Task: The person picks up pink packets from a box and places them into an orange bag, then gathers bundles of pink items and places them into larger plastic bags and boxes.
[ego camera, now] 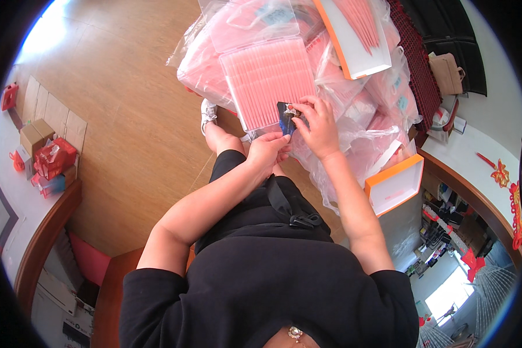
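Before me a small dark packet with a blue lower part is held upright. My left hand pinches its lower end between thumb and fingers. My right hand grips the right side, thumb and forefinger near a small red and white figure; whether that is printed or a separate piece, I cannot tell. Just beyond the hands lies a clear plastic case filled with rows of thin pink sticks. Its transparent lid is folded back.
Clear bags of pink sticks are piled around the case. At upper right an orange-edged white box holds more sticks; another orange-edged box lies by my right forearm. Cardboard boxes stand at left, and a white counter curves at right.
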{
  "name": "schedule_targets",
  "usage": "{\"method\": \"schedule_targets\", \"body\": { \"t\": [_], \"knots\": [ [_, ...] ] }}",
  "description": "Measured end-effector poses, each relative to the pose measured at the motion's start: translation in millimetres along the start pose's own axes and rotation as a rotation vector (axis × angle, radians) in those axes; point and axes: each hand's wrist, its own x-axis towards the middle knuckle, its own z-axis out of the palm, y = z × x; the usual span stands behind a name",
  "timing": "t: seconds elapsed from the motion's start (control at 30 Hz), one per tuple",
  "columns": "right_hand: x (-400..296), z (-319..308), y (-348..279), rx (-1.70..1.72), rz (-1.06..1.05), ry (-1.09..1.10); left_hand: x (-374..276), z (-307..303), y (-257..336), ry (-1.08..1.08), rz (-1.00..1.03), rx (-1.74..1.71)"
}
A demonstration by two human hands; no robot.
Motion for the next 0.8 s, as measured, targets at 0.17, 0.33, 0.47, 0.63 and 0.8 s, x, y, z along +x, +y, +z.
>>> {"method": "schedule_targets", "body": {
  "t": [0.17, 0.33, 0.47, 0.63, 0.8],
  "knots": [
    [-4.6, -2.2, 1.7, 0.397, 0.271, 0.107, -11.1, 0.3, -8.0, -0.081, 0.003, -0.037],
    [15.9, -10.4, 8.3, 0.642, 0.367, 0.007, -19.1, 1.2, -7.8, -0.118, 0.054, -0.071],
    [54.9, -11.9, 11.1, 0.549, 0.22, -0.048, -24.8, -25.0, -5.1, -0.096, 0.026, -0.032],
    [84.7, 1.1, 10.9, 0.509, 0.144, -0.197, -25.6, -56.0, -5.1, -0.036, 0.062, 0.0],
    [88.8, 5.1, 11.7, 0.427, 0.063, -0.178, -28.6, -61.1, -0.6, -0.033, 0.107, -0.014]
  ]
}}
